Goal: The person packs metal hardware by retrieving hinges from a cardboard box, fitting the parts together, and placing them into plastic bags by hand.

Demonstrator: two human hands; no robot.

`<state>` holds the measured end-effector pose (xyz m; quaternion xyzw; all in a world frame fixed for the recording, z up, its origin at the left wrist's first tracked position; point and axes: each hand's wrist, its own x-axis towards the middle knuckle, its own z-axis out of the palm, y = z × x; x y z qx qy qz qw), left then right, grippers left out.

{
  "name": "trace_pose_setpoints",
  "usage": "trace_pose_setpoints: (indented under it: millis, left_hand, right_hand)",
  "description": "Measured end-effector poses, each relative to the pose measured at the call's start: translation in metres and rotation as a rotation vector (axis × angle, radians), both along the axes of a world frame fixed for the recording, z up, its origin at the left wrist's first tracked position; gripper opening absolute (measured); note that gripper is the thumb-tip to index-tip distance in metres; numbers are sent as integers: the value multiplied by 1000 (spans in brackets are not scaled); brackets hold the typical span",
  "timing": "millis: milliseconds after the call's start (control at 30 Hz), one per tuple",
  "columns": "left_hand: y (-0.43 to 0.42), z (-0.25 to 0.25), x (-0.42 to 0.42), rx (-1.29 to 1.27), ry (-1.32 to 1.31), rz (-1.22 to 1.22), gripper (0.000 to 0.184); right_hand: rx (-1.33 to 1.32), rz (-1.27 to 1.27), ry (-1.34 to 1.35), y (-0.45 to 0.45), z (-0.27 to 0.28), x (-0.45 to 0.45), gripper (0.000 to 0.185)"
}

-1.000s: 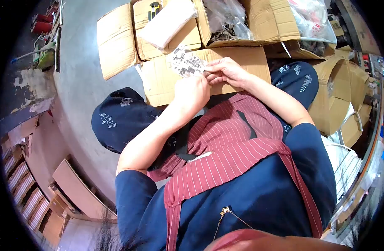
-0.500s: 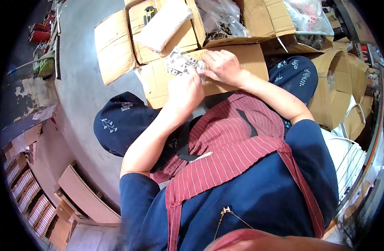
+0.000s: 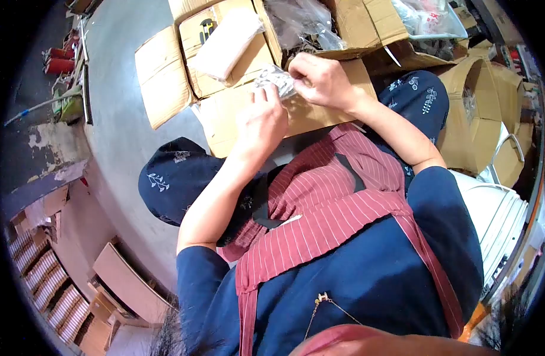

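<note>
Between my two hands is a small clear plastic bag with pale and dark small parts inside; their kind is too small to tell. My left hand has its fingers closed on the bag's near left side. On the right, my right hand pinches the bag's edge with thumb and curled fingers. Both hands are over a cardboard sheet lying across my lap. Just beyond the bag, a white plastic-wrapped packet rests on a cardboard box.
A yellow and black cutter lies beside the packet. An open carton with clear plastic stands ahead, and a light tub with bags is at far right. Another open carton stands right of my knee. Grey floor is at left.
The bag's contents now lie deeper under plastic and look more blurred. My right hand has lifted slightly and its fingers have drawn into a tighter pinch. The left hand has shifted slightly.
</note>
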<state>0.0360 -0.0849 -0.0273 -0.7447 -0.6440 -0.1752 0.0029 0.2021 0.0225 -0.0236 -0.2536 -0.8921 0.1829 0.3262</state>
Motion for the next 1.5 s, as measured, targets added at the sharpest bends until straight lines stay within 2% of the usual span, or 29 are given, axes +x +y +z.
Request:
trace_pose_setpoints:
  millis: [100,167,233,267,367,433,567,700,800,933,1067,1267,1367,1400,1433,1500]
  left_hand:
    - [5,40,-13,129,-209,-53,15]
    - [7,47,-18,162,-435,-44,13]
    - [9,44,-18,112,-618,-13,14]
    - [10,44,-18,99,-620,-23,14]
    - [13,44,-19,71,-600,-35,14]
    - [17,42,-21,74,-550,-24,13]
    - [22,33,-32,-42,-711,44,13]
    - [26,21,-37,-54,-859,36,14]
    - [25,24,-34,6,-747,14,13]
    - [21,35,-23,69,-654,-59,7]
    - [20,35,-18,70,-691,-60,9]
    - [19,42,-15,29,-703,-58,8]
    - [26,36,-26,117,-811,-52,9]
    - [28,36,-37,36,-844,19,10]
    - [33,33,-51,4,-1058,91,9]
    - [31,37,-56,-30,-1129,123,9]
  right_hand:
    - [-154,-28,97,1,28,7,15]
    - [-204,134,209,5,38,9,16]
    - [-185,252,213,3,49,4,18]
    - [-177,316,214,1,52,1,19]
    - [-208,199,-42,-3,33,1,23]
    - [-236,140,-43,-2,26,3,20]
    - [-218,78,27,3,13,-1,15]
    - [-191,66,56,2,8,-1,14]
    - [-202,47,6,-3,15,-3,17]
    - [-65,112,44,-9,32,-5,23]
    - [59,88,5,-11,28,-5,17]
    - [233,63,98,-11,30,-9,13]
    - [276,33,94,-6,36,-7,11]
    - [286,25,88,-2,40,-4,11]
    - [332,7,101,6,45,2,10]
    - [330,3,112,11,45,5,9]
